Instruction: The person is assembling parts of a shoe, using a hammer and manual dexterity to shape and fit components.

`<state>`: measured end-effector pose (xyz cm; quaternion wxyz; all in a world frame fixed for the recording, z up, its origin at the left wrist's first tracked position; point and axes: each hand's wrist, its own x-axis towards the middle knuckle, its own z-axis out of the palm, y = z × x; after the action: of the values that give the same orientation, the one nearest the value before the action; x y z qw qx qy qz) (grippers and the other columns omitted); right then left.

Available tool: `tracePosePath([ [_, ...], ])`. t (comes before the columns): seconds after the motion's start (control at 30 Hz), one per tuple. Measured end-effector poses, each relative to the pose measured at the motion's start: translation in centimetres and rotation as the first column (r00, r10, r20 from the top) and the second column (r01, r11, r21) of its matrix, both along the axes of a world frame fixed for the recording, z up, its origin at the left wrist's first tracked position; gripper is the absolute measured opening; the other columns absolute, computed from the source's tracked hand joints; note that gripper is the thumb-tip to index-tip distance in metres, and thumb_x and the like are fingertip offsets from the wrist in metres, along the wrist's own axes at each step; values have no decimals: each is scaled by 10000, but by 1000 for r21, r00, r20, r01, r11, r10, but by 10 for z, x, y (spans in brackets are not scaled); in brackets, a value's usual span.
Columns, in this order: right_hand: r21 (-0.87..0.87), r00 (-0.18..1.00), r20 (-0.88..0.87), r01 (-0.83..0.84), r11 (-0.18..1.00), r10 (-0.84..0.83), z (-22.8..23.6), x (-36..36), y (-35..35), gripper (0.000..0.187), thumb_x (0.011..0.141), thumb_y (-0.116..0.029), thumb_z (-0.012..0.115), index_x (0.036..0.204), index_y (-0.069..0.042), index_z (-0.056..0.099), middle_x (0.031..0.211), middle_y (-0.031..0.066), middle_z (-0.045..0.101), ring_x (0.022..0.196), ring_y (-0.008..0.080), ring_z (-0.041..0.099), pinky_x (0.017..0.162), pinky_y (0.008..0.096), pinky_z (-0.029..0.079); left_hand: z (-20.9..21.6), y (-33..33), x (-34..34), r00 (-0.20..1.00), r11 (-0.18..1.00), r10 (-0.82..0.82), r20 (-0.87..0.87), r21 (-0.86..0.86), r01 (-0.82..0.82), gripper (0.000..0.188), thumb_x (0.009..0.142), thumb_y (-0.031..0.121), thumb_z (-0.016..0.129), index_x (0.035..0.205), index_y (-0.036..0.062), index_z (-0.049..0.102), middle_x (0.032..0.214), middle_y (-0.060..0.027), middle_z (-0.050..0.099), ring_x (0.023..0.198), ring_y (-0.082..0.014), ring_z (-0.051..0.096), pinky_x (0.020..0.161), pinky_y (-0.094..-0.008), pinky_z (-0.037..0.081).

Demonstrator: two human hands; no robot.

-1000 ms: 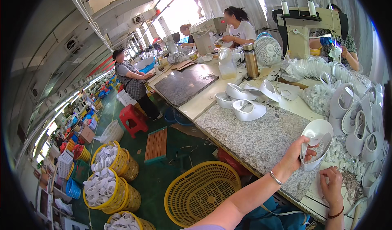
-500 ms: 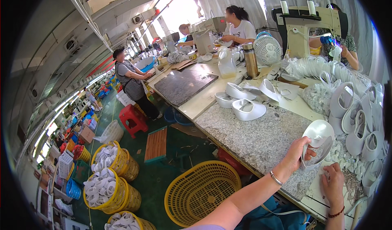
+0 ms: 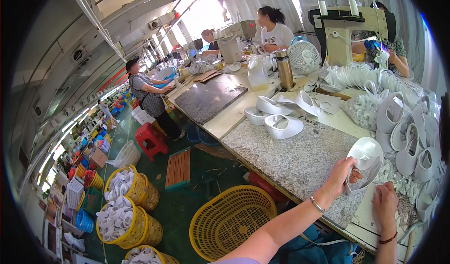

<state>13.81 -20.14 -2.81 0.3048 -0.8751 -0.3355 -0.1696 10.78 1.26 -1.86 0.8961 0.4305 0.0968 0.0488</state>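
Note:
My left hand [image 3: 341, 174], with a silver bangle on its wrist, is closed around one side of a white shoe upper [image 3: 368, 154]. The smooth rounded toe points up and away from me, over the right end of the speckled stone slab [image 3: 300, 154]. Just to the right and nearer, my right hand [image 3: 386, 203] has its fingers curled in and close together. Anything inside them is hidden. Several white shoe uppers [image 3: 283, 126] stand at the slab's far edge. More hang or lean in a pile of shoe uppers [image 3: 412, 144] at the right.
Below the table's left edge is a yellow plastic basket [image 3: 234, 217]. Stacked yellow baskets [image 3: 140, 229] full of white pieces stand at the left, near a wooden-topped stool [image 3: 179, 167] and a red stool [image 3: 151, 140]. A steel flask [image 3: 284, 69], fan [image 3: 304, 57] and sewing machine [image 3: 347, 39] stand beyond; co-workers sit there.
My right hand has shifted slightly up and right, its fingers drawn closer together. My left hand keeps the shoe upper in nearly the same place. The view has turned slightly.

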Motion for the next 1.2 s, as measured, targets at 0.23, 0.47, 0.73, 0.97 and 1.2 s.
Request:
tracePosePath([
  [0.23, 98, 994, 0, 106, 990, -106, 7, -5, -15, 162, 693, 28, 599, 844, -32, 592, 818, 162, 549, 723, 341, 571, 640, 422, 468, -6, -26, 8, 996, 955, 84, 24, 285, -87, 250, 894, 224, 489, 971, 7, 585, 818, -82, 630, 658, -145, 618, 559, -274, 486],
  [0.47, -250, 1000, -13, 3, 968, -6, -22, 12, 6, 154, 816, -203, 562, 722, -82, 575, 773, 118, 562, 665, 313, 590, 571, 442, 481, -13, 13, -7, 966, 941, 206, 157, 239, -239, 212, 852, 175, 521, 947, 11, 615, 855, -97, 649, 684, -203, 634, 575, -314, 495],
  [0.73, -192, 997, -49, -69, 979, 60, -3, 4, -5, 203, 820, -233, 580, 710, -62, 586, 830, 104, 550, 711, 305, 606, 606, 425, 502, 12, -8, -4, 969, 942, 239, 63, 227, -247, 335, 834, 170, 504, 1084, -54, 507, 862, -139, 619, 640, -218, 642, 516, -268, 506],
  [0.97, 584, 941, 326, -122, 802, -95, 30, 0, -2, 101, 784, -128, 660, 856, -61, 637, 836, 99, 538, 726, 275, 579, 628, 386, 473, 14, -16, -11, 891, 796, 344, 295, 411, -444, 408, 838, 106, 474, 1213, -53, 446, 1133, -169, 537, 983, -220, 567, 785, -303, 491],
  [1.2, 389, 832, 539, -380, 839, 127, 48, -19, 8, 136, 798, -125, 668, 921, -74, 640, 916, 80, 552, 731, 230, 575, 612, 333, 468, 3, -30, -15, 871, 656, 34, 490, 647, -389, 315, 825, 55, 458, 1125, -37, 483, 1053, -75, 529, 966, -148, 513, 855, -272, 414],
])
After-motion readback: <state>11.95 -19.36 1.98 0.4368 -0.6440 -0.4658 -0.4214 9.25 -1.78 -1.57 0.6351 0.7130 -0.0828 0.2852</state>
